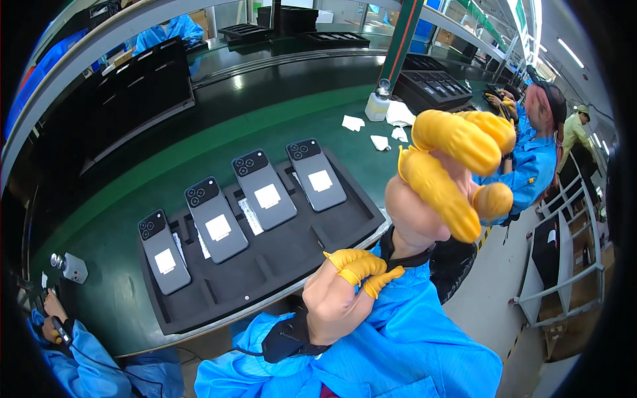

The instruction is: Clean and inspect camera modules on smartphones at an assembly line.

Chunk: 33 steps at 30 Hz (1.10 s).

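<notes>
My right hand (438, 179) is raised at the right of the table, yellow finger cots on its fingers. Those fingers are loosely bent and apart, with nothing seen between them. Below it, my left hand (338, 298), also in yellow finger cots, pinches the blue sleeve cuff (415, 260) at my right wrist, by a black wrist band (406, 247). Left of both hands lies a black foam tray (265, 265). Several dark grey smartphones (265, 192) rest along its far side, camera ends pointing away, each with a white label on its back. Neither hand touches them.
Beyond the tray stand a pump bottle (378, 105) and white paper scraps (380, 142) near a green post (400, 46). Another bottle (70, 267) is at left. Black trays (431, 86) are stacked at the back. Co-workers sit at lower left and right (534, 159).
</notes>
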{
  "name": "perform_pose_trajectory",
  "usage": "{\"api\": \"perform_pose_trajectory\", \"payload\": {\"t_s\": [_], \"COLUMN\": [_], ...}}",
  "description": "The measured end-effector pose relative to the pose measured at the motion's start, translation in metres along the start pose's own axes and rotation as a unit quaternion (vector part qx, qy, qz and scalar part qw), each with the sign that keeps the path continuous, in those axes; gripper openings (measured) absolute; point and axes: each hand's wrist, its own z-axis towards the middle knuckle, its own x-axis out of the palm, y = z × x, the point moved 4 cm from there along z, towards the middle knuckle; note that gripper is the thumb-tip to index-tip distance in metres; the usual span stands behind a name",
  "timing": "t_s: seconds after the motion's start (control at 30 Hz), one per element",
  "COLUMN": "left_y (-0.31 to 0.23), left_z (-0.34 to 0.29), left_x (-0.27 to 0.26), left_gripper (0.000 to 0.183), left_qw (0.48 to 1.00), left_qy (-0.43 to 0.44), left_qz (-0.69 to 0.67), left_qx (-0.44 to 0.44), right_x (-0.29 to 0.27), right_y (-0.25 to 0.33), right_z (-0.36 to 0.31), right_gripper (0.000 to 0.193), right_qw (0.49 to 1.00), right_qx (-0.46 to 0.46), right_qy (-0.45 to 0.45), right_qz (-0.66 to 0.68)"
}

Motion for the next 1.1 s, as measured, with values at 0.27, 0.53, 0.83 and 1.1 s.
{"api": "perform_pose_trajectory", "payload": {"t_s": [0.27,0.53,0.83,1.1], "left_y": [0.008,0.031,0.035,0.044], "left_z": [0.008,-0.002,-0.003,0.006], "left_x": [0.004,0.002,-0.004,-0.014], "left_gripper": [0.029,0.029,0.027,0.023], "left_qw": [0.997,0.95,0.936,0.995], "left_qy": [0.02,0.091,0.096,-0.03], "left_qz": [-0.009,-0.162,-0.193,0.045], "left_qx": [-0.071,-0.253,-0.279,-0.081], "right_x": [-0.009,-0.005,-0.035,-0.056], "right_y": [0.005,-0.017,-0.03,-0.052], "right_z": [0.007,0.01,0.011,-0.011], "right_gripper": [0.07,0.061,0.036,0.032], "right_qw": [0.977,0.958,0.702,0.476], "right_qx": [0.002,0.04,0.277,0.453], "right_qy": [0.051,-0.083,-0.045,0.035], "right_qz": [-0.209,-0.272,-0.655,-0.753]}}
